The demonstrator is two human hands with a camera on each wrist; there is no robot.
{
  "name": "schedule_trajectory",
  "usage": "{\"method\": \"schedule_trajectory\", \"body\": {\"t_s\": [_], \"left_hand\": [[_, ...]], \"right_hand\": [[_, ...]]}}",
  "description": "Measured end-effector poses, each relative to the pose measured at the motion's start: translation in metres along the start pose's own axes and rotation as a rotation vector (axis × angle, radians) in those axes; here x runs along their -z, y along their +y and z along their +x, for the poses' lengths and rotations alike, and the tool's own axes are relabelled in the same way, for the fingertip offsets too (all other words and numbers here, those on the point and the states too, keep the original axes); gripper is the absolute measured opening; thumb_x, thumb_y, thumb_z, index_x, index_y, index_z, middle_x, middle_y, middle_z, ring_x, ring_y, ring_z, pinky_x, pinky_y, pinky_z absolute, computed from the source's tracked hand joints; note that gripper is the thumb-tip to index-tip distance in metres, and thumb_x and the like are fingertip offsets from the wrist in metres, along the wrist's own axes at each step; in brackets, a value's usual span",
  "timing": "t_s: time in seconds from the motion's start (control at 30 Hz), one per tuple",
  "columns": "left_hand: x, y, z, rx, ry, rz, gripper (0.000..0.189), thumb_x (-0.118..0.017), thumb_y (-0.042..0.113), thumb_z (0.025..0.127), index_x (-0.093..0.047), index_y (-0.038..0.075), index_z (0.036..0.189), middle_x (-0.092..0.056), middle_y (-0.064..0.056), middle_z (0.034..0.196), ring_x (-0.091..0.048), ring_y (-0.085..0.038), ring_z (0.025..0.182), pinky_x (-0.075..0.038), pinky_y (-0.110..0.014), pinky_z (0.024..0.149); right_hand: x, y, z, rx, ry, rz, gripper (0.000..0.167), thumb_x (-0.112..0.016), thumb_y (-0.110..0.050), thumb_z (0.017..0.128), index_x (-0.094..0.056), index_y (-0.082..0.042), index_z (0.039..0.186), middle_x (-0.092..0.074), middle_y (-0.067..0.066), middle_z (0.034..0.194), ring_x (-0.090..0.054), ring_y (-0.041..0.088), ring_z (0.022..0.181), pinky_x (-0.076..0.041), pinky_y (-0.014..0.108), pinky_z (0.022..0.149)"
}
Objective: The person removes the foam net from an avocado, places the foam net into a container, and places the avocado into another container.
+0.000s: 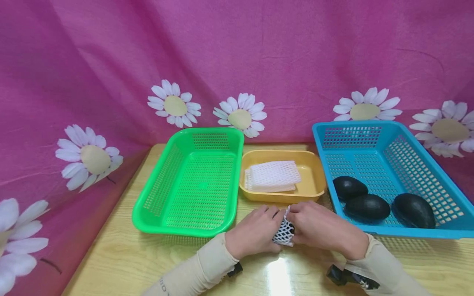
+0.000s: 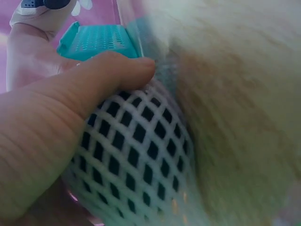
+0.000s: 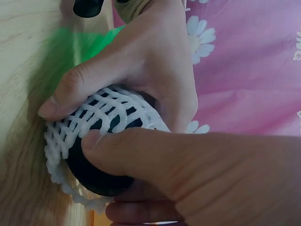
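Note:
Over the table's front middle, a smooth black oval fruit (image 3: 96,174) is partly covered by a white foam net sleeve (image 1: 283,233); its exact kind is unclear. My left hand (image 1: 255,231) grips the sleeved part, the thumb lying across the mesh in the left wrist view. From the other side my right hand (image 1: 324,227) holds the fruit's bare end, with its thumb (image 3: 110,148) at the net's edge. Dark skin shows through the mesh (image 2: 134,155). Some fingers of both hands are hidden behind the fruit.
A green basket (image 1: 237,181) stands left. Flattened white foam nets (image 1: 274,174) lie in a yellow tray (image 1: 314,181) at the centre. The blue basket (image 1: 392,160) at right holds three black oval fruits (image 1: 368,207). A pink flowered cloth (image 1: 289,61) hangs behind.

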State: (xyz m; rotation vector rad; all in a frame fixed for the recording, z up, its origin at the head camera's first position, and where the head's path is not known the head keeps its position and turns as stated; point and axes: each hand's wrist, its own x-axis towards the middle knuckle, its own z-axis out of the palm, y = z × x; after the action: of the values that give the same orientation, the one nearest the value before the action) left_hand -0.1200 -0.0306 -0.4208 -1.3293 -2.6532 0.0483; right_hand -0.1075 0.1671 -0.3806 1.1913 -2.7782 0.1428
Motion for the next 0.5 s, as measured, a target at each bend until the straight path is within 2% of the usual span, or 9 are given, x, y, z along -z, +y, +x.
{"method": "schedule_trajectory", "body": {"t_s": [0.2,0.4,0.5], "left_hand": [[-0.0043,0.0047,0.0012,0.008,-0.016,-0.002,0.076,-0.081,0.055,0.079,-0.058,0.009,0.135,-0.068,0.001,0.117,-0.063,-0.013,0.102,-0.055,-0.026,0.093],[-0.0058,0.0068,0.0007,0.047,-0.001,-0.036,0.073,-0.083,0.051,0.078,-0.058,0.01,0.134,-0.066,0.002,0.113,-0.06,-0.013,0.096,-0.054,-0.025,0.085],[-0.0069,0.0059,0.0015,0.045,0.011,-0.039,0.074,-0.083,0.051,0.078,-0.058,0.009,0.134,-0.066,0.001,0.113,-0.06,-0.014,0.096,-0.053,-0.025,0.085]], "right_hand": [[-0.0021,0.0008,-0.0018,-0.054,-0.06,0.034,0.025,-0.088,-0.021,0.071,-0.074,-0.011,0.089,-0.071,-0.001,0.088,-0.062,0.008,0.073,-0.055,0.028,0.066],[-0.0055,0.0028,-0.0033,-0.061,-0.046,0.031,0.023,-0.086,-0.02,0.069,-0.071,-0.015,0.085,-0.07,-0.002,0.089,-0.061,0.007,0.073,-0.054,0.029,0.065],[-0.0055,0.0044,-0.0026,-0.069,-0.057,0.033,0.022,-0.086,-0.02,0.07,-0.069,-0.015,0.084,-0.069,-0.003,0.089,-0.06,0.007,0.073,-0.053,0.029,0.064]]}}
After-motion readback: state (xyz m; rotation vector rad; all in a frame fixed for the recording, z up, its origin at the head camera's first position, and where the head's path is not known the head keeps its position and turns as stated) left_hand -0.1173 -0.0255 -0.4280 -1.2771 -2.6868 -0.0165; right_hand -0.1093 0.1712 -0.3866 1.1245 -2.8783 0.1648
